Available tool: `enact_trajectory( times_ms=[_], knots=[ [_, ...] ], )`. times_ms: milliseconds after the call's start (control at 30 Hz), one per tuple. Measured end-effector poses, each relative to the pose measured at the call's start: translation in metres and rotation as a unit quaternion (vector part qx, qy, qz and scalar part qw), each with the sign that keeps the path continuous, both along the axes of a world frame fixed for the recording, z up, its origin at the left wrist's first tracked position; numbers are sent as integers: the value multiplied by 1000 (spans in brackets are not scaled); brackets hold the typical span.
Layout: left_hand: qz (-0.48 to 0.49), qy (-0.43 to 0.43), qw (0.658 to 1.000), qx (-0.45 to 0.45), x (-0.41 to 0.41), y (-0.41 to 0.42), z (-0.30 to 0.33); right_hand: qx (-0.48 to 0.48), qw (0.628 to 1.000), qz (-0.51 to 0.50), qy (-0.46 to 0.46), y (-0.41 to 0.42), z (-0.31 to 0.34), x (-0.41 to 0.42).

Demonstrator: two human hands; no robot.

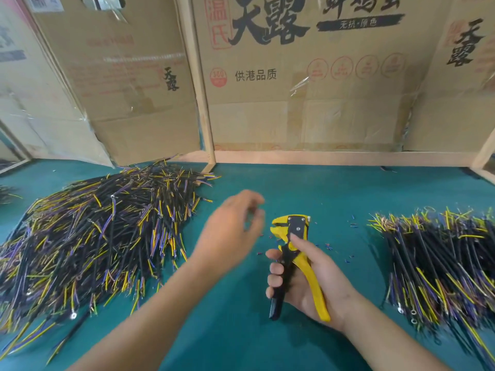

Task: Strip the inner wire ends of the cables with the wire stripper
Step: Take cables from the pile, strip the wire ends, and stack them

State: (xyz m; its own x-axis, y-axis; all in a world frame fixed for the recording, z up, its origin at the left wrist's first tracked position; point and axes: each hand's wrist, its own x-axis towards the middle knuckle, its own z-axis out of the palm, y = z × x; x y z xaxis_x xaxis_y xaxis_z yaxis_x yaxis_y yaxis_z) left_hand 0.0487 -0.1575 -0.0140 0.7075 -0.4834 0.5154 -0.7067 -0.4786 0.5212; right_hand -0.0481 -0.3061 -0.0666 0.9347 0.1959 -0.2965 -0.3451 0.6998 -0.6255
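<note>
My right hand (pixel 302 279) grips the yellow and black wire stripper (pixel 293 253) by its handles, jaws pointing up and away over the green table. My left hand (pixel 230 228) hovers blurred just left of the stripper's jaws, fingers loosely spread, and I see no cable in it. A big heap of black cables with yellow and purple inner wires (pixel 99 234) lies to the left. A second pile of the same cables (pixel 439 261) lies to the right.
Small bits of cut insulation (pixel 345 253) are scattered on the green table (pixel 334 194) around the stripper. Cardboard box walls (pixel 308 103) and a wooden frame post (pixel 203 103) close off the back. A few more cables (pixel 6 194) show at the far left edge.
</note>
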Motion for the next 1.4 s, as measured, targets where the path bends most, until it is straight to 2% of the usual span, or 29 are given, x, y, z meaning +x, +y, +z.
enact_trajectory(
  times_ms=[67, 133, 233, 300, 400, 467, 567, 633, 767, 933, 1033, 1133, 1233, 1400],
  knots=[
    [157, -30, 984, 81, 31, 37, -13, 1, 1000, 9, -8, -3, 1, -1],
    [296, -20, 943, 152, 54, 71, -22, -1, 1000, 15, -11, -3, -1, -1],
    [362, -6, 899, 246, 64, 93, -39, -2, 1000, 22, -16, -2, 1, 0],
    [379, -31, 895, 233, 69, 96, -41, -1, 1000, 18, -16, -3, 0, 0],
    [386, -82, 900, 185, 81, 102, -33, -6, 1000, 17, -15, -4, 0, 0],
    [365, -86, 900, 223, 85, 105, -35, -8, 1000, 19, -15, -3, 0, 0],
    [316, 2, 896, 312, 87, 103, -44, -10, 1000, 21, -12, -4, 1, 1],
    [302, 30, 890, 341, 92, 103, -48, -11, 1000, 19, -11, -3, 0, 1],
    [323, 27, 887, 328, 92, 99, -50, -12, 1000, 16, -7, -3, 1, 0],
    [355, -44, 892, 277, 89, 104, -43, -11, 1000, 7, 3, -1, 4, -1],
    [372, -21, 888, 271, 84, 106, -36, -13, 1000, 2, 6, 0, 5, -1],
    [380, -15, 872, 307, 76, 102, -26, -13, 1000, 0, 8, 1, 6, -2],
    [372, -17, 883, 284, 74, 102, -21, -13, 1000, 0, 7, 1, 6, -3],
    [365, 37, 894, 256, 80, 101, -27, -15, 1000, 1, 7, 1, 7, -3]
  ],
)
